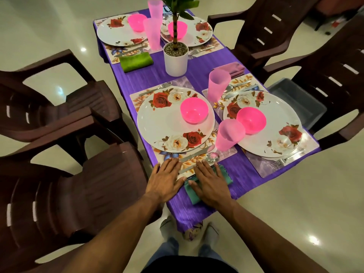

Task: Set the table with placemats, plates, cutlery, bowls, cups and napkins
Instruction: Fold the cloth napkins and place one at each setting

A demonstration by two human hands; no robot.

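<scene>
Settings near complete: four plates, bowls, cups, cutlery laid on desk [197, 211]. Teal napkin [226, 177] at 6 o'clock, pressed flat under right hand [211, 186]; left hand [165, 180] flat beside. Little left, seemingly.

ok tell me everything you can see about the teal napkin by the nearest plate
The teal napkin is a folded cloth, soft and slightly rumpled, lying flat on the purple tablecloth at the near table edge, just below the nearest placemat. The right hand rests open on top, covering its middle; the corners show on both sides of the hand.
</scene>
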